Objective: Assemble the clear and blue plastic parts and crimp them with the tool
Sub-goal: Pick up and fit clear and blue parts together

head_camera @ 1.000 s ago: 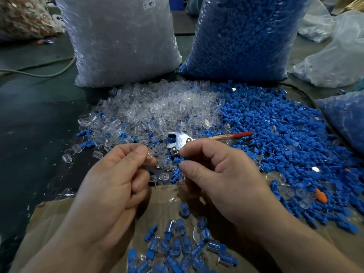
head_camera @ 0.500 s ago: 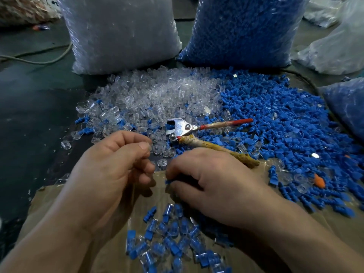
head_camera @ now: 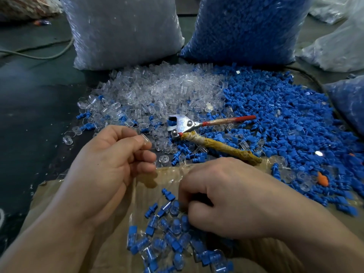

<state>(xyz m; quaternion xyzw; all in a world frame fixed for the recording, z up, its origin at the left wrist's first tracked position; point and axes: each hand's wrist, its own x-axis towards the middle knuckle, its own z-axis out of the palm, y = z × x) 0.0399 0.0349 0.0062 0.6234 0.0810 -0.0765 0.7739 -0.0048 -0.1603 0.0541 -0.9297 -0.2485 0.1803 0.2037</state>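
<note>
My left hand (head_camera: pixel 110 170) pinches a single clear part (head_camera: pixel 146 140) between thumb and forefinger, just left of the crimp tool (head_camera: pixel 187 125). The tool lies untouched on the loose parts, its red handle and tape-wrapped handle pointing right. Lower down, my right hand (head_camera: pixel 226 198) has its fingers curled at the top of a heap of assembled blue-and-clear parts (head_camera: pixel 167 233). Whether those fingers hold a part is hidden. Behind the tool spread a pile of clear parts (head_camera: pixel 157 91) and a pile of blue parts (head_camera: pixel 275 107).
The assembled heap sits on a brown sheet (head_camera: pixel 110 243) at the near edge. A big bag of clear parts (head_camera: pixel 122 30) and a big bag of blue parts (head_camera: pixel 246 26) stand at the back. More bags (head_camera: pixel 334 46) lie right; a cable (head_camera: pixel 39 54) crosses the dark floor left.
My right hand let go of the crimp tool, which now lies on the parts, and moved down to the assembled heap. My left hand stayed put, still pinching a clear part.
</note>
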